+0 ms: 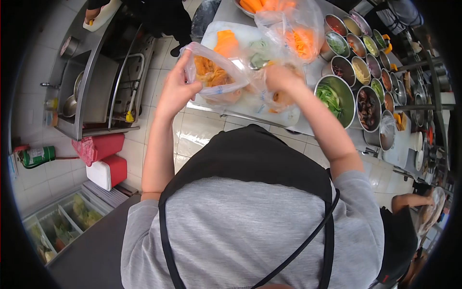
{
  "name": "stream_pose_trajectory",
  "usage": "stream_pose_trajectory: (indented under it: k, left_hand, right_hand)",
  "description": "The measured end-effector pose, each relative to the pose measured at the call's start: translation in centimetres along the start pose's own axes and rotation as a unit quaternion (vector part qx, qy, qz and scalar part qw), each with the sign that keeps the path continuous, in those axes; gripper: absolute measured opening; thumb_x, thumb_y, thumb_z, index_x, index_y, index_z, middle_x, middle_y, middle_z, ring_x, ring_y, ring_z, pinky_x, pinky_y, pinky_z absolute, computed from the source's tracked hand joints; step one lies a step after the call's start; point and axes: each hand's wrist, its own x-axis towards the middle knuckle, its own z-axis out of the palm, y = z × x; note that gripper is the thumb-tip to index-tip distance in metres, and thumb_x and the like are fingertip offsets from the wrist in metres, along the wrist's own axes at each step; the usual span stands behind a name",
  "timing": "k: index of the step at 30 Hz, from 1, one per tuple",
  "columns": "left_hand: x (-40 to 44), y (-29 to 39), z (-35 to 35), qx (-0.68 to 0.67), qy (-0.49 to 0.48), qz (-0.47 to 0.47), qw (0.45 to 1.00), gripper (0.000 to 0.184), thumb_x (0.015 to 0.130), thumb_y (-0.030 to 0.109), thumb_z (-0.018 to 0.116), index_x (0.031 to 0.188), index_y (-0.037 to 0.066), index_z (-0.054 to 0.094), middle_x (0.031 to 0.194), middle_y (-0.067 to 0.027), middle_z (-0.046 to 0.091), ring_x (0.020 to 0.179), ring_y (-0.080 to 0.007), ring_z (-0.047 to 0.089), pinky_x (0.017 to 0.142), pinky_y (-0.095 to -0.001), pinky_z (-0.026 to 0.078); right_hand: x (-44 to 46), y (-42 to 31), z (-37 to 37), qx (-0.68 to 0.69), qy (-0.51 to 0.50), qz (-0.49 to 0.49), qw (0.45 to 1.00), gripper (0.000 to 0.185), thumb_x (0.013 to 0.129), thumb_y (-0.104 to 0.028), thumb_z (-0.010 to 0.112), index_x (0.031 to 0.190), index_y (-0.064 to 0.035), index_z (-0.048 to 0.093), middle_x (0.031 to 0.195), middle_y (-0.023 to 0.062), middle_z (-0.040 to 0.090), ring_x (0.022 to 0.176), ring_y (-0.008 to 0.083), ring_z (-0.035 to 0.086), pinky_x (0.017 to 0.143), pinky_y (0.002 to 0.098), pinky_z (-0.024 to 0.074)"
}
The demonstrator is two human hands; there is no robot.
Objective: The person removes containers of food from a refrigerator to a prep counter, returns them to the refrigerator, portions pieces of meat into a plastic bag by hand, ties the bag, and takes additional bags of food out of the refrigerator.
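Note:
My left hand grips the rim of a clear plastic bag, thumb and fingers closed on its edge. Orange-brown food pieces show through the bag's mouth. My right hand is to the right, beside the same bag and over the cutting board. Its fingers are blurred, and whether they hold anything cannot be made out. Under both hands lies a white cutting board. On it, beyond the bag, are orange carrot slices and some pale green slices. Another clear bag with shredded carrot lies at the far right.
Metal bowls of cut vegetables crowd the table's right, including one with green strips and one with dark pieces. Left are a steel sink, a red cooler and a fire extinguisher. Other people stand upper left and lower right.

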Motion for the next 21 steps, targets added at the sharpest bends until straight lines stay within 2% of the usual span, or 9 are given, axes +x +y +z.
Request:
stream_pose_trajectory:
  k: [1, 3, 6, 9, 12, 14, 15, 17, 21]
  left_hand:
    - [0.1, 0.0, 0.1, 0.002, -0.006, 0.0, 1.0, 0.078, 0.068, -0.007, 0.051, 0.139, -0.004, 0.021, 0.114, -0.013, 0.051, 0.066, -0.006, 0.051, 0.046, -0.0196, 0.041]
    - [0.2, 0.2, 0.2, 0.006, -0.014, 0.001, 1.0, 0.078, 0.068, -0.007, 0.05, 0.139, -0.004, 0.021, 0.115, -0.0128, 0.051, 0.066, -0.0059, 0.051, 0.047, -0.0194, 0.041]
    - [0.4, 0.4, 0.5, -0.014, -0.028, 0.01, 0.999, 0.076, 0.068, -0.007, 0.051, 0.139, -0.004, 0.022, 0.116, -0.0119, 0.051, 0.067, -0.0055, 0.051, 0.048, -0.0184, 0.041]
    - [0.7, -0.1, 0.4, -0.024, 0.003, 0.036, 0.999, 0.078, 0.066, -0.004, 0.053, 0.139, 0.0, 0.026, 0.083, -0.0073, 0.056, 0.053, -0.0067, 0.048, 0.044, -0.0216, 0.041]
    - [0.2, 0.3, -0.3, -0.012, -0.001, 0.022, 1.0, 0.078, 0.066, -0.004, 0.053, 0.139, -0.001, 0.025, 0.085, -0.0071, 0.056, 0.054, -0.0071, 0.048, 0.044, -0.0217, 0.041]
    - [0.1, 0.3, -0.8, 0.001, -0.038, 0.007, 0.999, 0.076, 0.069, -0.006, 0.053, 0.14, -0.001, 0.024, 0.118, -0.01, 0.049, 0.07, -0.005, 0.051, 0.047, -0.0177, 0.04]
    - [0.1, 0.3, -0.7, 0.001, -0.033, 0.006, 0.999, 0.076, 0.069, -0.006, 0.053, 0.14, -0.001, 0.024, 0.118, -0.01, 0.049, 0.07, -0.005, 0.051, 0.047, -0.0177, 0.04]
    - [0.2, 0.4, -0.4, -0.018, -0.035, 0.008, 0.999, 0.077, 0.069, -0.007, 0.053, 0.14, 0.001, 0.024, 0.118, -0.0103, 0.049, 0.069, -0.0045, 0.05, 0.046, -0.0171, 0.04]
    - [0.3, 0.4, -0.6, -0.027, -0.044, -0.003, 0.999, 0.078, 0.068, -0.007, 0.052, 0.141, 0.003, 0.025, 0.12, -0.0105, 0.049, 0.066, -0.0039, 0.05, 0.045, -0.0169, 0.04]
  right_hand:
    - [0.2, 0.1, 2.1, 0.0, 0.001, 0.001, 1.0, 0.018, 0.069, 0.0, 0.056, 0.084, -0.0035, 0.065, 0.087, 0.0171, 0.063, 0.081, 0.0306, 0.06, 0.072, 0.041, 0.0472]
    - [0.3, 0.4, 5.6, -0.123, 0.243, -0.066, 0.96, 0.027, 0.068, -0.003, 0.056, 0.095, -0.0052, 0.062, 0.098, 0.0161, 0.058, 0.085, 0.0288, 0.057, 0.072, 0.0411, 0.0465]
    - [-0.3, -0.5, 5.4, -0.103, 0.202, -0.022, 0.974, 0.032, 0.07, -0.006, 0.056, 0.101, -0.009, 0.06, 0.102, 0.015, 0.054, 0.086, 0.0288, 0.055, 0.072, 0.0421, 0.046]
    - [-0.1, 0.6, 3.8, 0.016, 0.183, 0.061, 0.981, 0.026, 0.072, -0.007, 0.057, 0.098, -0.0075, 0.062, 0.09, 0.0155, 0.06, 0.082, 0.0292, 0.059, 0.07, 0.042, 0.0471]
    - [-1.8, 3.0, 1.4, 0.156, 0.286, 0.066, 0.943, 0.028, 0.074, -0.015, 0.064, 0.1, -0.0037, 0.062, 0.075, 0.0164, 0.065, 0.072, 0.0261, 0.065, 0.068, 0.04, 0.0493]
    - [-4.9, 3.1, -3.6, 0.242, 0.266, 0.099, 0.928, 0.036, 0.075, -0.019, 0.067, 0.106, -0.0026, 0.061, 0.08, 0.0155, 0.067, 0.076, 0.0193, 0.065, 0.07, 0.0353, 0.0501]
    - [-7.0, 2.0, -6.3, 0.4, 0.278, 0.071, 0.87, 0.032, 0.077, -0.016, 0.067, 0.105, -0.0001, 0.061, 0.089, 0.0128, 0.067, 0.081, 0.014, 0.064, 0.071, 0.0294, 0.0492]
    - [-7.1, -0.8, -8.1, 0.623, 0.344, -0.187, 0.677, 0.027, 0.078, -0.01, 0.066, 0.103, 0.0012, 0.061, 0.096, 0.0108, 0.066, 0.088, 0.0135, 0.063, 0.074, 0.0271, 0.0483]
    - [-3.3, -7.2, -6.9, 0.529, 0.25, -0.22, 0.78, 0.027, 0.08, -0.004, 0.061, 0.107, -0.002, 0.058, 0.094, 0.0066, 0.065, 0.09, 0.0148, 0.061, 0.076, 0.0338, 0.049]
